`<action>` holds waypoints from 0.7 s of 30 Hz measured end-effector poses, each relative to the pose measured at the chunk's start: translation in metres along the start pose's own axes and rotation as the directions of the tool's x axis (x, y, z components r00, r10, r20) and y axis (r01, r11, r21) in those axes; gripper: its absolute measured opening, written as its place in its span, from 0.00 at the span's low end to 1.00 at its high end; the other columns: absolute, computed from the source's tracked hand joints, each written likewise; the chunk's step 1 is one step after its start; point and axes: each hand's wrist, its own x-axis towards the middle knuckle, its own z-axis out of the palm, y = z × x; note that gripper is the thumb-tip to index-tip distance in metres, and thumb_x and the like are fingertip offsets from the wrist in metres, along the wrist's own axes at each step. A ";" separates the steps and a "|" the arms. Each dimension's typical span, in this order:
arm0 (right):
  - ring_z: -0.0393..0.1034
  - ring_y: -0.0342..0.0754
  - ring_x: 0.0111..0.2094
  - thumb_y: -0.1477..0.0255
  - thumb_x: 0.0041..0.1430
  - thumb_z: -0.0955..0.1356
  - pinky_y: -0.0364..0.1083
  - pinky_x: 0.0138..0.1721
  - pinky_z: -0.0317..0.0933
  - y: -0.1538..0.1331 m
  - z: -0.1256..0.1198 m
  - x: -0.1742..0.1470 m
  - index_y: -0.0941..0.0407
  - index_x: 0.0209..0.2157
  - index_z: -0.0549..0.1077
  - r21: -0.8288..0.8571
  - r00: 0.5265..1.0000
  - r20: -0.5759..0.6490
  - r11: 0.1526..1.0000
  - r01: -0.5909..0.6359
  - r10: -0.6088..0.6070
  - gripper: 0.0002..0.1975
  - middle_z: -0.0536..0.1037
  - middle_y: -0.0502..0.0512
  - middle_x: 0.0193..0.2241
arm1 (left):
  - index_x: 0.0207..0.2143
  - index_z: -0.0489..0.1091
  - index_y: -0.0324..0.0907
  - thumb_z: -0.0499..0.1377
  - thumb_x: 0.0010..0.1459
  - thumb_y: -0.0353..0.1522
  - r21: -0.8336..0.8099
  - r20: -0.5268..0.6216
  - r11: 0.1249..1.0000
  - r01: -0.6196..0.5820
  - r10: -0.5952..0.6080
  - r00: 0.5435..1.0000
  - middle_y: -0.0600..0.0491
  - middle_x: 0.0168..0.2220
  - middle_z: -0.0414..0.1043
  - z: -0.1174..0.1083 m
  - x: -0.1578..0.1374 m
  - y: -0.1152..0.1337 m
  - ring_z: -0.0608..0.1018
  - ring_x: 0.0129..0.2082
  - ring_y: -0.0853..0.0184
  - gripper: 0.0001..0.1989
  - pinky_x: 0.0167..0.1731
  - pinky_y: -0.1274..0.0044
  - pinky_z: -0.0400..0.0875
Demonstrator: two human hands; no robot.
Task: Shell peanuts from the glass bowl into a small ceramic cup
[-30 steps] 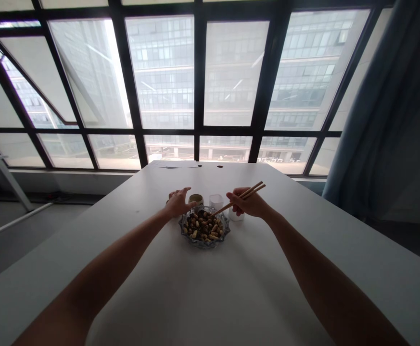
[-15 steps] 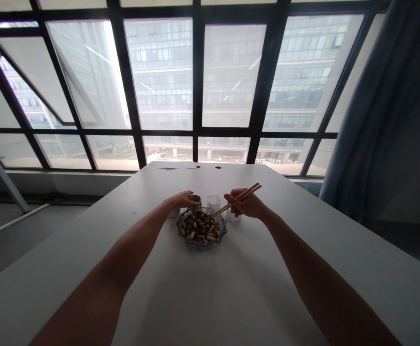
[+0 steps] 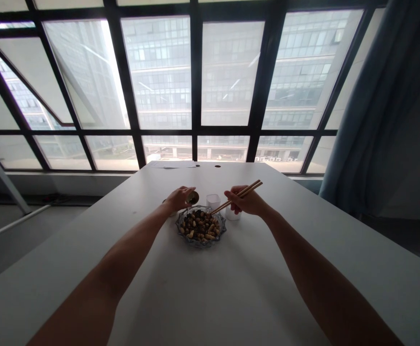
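My left hand (image 3: 179, 198) is closed around a small cup (image 3: 193, 197), tilted so that its mouth faces me, just above the far left rim of a glass bowl (image 3: 201, 243). Peanuts (image 3: 203, 228) and darker pieces fill the bowl. In my right hand (image 3: 246, 199) is a pair of wooden chopsticks (image 3: 251, 187), their tips reaching down to the bowl's far right side. Behind the bowl stands a clear cup (image 3: 213, 200). A second clear cup (image 3: 233, 214) is partly hidden under my right hand. Another light cup (image 3: 172, 214) shows only partly beneath my left wrist.
The white table (image 3: 202, 293) stretches away to large windows. Papers (image 3: 171, 165) lie at its far edge, near two dark round holes. A blue curtain (image 3: 357, 110) hangs on the right, and part of a white table frame (image 3: 9, 185) stands at the left.
My left hand has tipped the small cup further toward me and lifted it slightly. My right hand and the chopsticks stay almost in place.
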 end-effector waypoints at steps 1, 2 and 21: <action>0.69 0.41 0.13 0.47 0.53 0.72 0.37 0.13 0.61 0.000 0.000 0.000 0.57 0.22 0.68 0.003 1.000 -0.004 1.000 -0.002 0.002 0.27 0.75 0.52 0.15 | 0.63 0.61 0.43 0.67 0.49 0.32 0.007 -0.002 1.000 -0.005 0.005 1.000 0.42 0.59 0.70 0.000 -0.001 0.000 0.70 0.60 0.52 0.39 0.59 0.64 0.66; 0.69 0.41 0.13 0.47 0.53 0.72 0.37 0.13 0.61 0.000 -0.001 0.000 0.57 0.22 0.68 0.006 1.000 -0.006 1.000 -0.005 0.005 0.27 0.75 0.52 0.15 | 0.64 0.61 0.43 0.67 0.49 0.33 0.014 -0.004 1.000 -0.006 0.006 1.000 0.42 0.59 0.70 0.000 -0.001 0.001 0.70 0.60 0.52 0.39 0.59 0.64 0.65; 0.70 0.42 0.14 0.45 0.50 0.72 0.38 0.13 0.63 -0.011 -0.028 -0.005 0.58 0.23 0.71 0.017 0.997 -0.080 1.000 0.001 0.001 0.28 0.77 0.55 0.16 | 0.53 0.70 0.36 0.72 0.36 0.50 -0.151 0.160 0.881 0.448 -0.425 0.891 0.33 0.51 0.76 -0.011 0.030 0.001 0.78 0.51 0.43 0.44 0.48 0.60 0.72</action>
